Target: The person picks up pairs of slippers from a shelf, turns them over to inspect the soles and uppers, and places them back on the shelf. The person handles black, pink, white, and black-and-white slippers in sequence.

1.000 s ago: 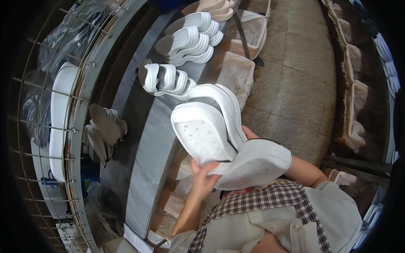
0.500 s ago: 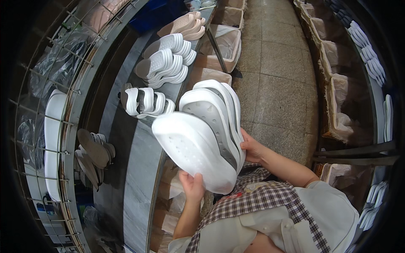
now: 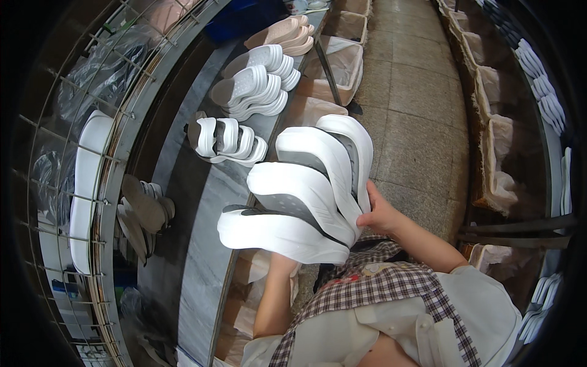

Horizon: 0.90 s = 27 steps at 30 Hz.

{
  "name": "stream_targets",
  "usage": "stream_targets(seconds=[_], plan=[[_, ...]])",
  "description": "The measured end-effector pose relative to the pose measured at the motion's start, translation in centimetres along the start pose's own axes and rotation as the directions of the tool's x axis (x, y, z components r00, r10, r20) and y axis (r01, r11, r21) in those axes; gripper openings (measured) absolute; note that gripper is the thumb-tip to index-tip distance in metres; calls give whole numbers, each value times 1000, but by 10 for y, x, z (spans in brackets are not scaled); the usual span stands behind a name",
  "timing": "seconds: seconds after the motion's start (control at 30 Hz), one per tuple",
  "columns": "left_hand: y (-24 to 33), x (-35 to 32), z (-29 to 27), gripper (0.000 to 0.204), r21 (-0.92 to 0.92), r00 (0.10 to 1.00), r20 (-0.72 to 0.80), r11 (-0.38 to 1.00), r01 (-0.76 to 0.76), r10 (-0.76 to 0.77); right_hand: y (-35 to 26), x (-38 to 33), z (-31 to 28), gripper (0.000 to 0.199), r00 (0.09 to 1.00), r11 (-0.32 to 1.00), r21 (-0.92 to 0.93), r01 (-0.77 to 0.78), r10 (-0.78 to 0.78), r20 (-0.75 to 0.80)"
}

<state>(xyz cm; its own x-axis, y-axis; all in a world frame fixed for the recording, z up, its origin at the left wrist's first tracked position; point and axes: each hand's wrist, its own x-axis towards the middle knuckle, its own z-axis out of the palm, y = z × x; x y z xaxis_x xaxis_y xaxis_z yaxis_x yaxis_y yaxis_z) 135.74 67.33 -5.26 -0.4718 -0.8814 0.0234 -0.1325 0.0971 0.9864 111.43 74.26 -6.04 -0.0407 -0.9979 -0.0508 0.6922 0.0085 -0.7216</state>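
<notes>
Before my chest I hold a fanned stack of several white shoe soles, with grey dimpled inner faces showing between them. My right hand is closed round the stack's right side, its thumb pressed against the near ends. My left hand bears the lowest sole from below; its fingers are hidden behind that sole. On the grey marbled bench to my left stands a short row of white soles. Beyond it lie more stacked white-and-grey soles, with pale pink soles farther back.
A wire grid with a plastic bag behind it rises at the far left. Beige soles rest by the bench's back side. Lined bins stand under the bench and along the right shelf. Between them runs a tiled aisle.
The stack has tilted and fanned wider, so the soles' white outer sides now show. My left fingers have gone out of sight beneath it, while my right hand keeps its hold.
</notes>
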Motion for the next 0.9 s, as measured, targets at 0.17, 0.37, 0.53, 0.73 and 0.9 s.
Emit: stream_targets(seconds=[0.17, 0.37, 0.53, 0.73, 0.9], plan=[[8, 3, 6, 41, -26, 1000, 8, 999, -20, 20, 1, -1, -5, 107, 1000, 1000, 16, 21, -21, -24], [29, 8, 14, 44, -147, 990, 125, 986, 78, -59, 4, 1, -8, 105, 999, 990, 144, 2, 5, -48], [42, 16, 23, 50, -154, 987, 160, 988, 22, 3, 2, 0, -11, 105, 999, 989, 140, 36, -33, -24], [48, 18, 25, 43, -160, 988, 154, 986, 40, -15, -1, 1, -8, 104, 999, 986, 164, 39, -36, -24], [41, 19, 22, 43, -166, 989, 107, 979, 121, -104, -12, -1, -5, 105, 999, 989, 148, 1, 7, -53]])
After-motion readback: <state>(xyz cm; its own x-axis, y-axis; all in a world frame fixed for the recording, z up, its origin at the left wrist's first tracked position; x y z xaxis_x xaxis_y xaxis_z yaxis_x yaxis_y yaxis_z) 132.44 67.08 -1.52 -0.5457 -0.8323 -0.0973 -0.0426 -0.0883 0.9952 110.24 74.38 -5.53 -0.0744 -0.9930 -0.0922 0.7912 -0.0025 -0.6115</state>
